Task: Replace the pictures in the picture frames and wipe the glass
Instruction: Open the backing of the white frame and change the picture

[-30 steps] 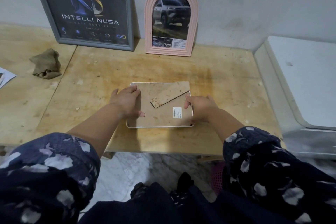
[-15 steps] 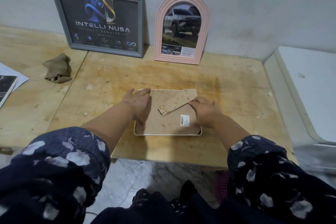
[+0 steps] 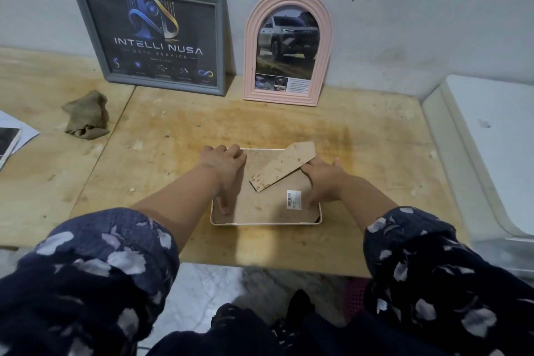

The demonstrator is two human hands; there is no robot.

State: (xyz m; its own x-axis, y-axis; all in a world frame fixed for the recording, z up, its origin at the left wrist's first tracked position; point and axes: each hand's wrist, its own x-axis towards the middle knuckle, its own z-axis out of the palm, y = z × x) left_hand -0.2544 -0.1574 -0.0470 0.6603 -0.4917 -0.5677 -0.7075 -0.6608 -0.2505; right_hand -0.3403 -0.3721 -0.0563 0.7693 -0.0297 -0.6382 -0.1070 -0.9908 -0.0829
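While face-down, white frame (image 3: 265, 222) | left hand (image 3: 222, 165), right hand (image 3: 323, 179) press backing.

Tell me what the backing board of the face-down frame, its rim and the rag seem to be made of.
Backing board: looks like pressed fibreboard, matte brown with speckled blotches, as does its fold-out stand. Rim: smooth off-white, probably plastic or painted wood; the view cannot settle which. Rag: soft woven cloth, olive-brown, crumpled into folds.
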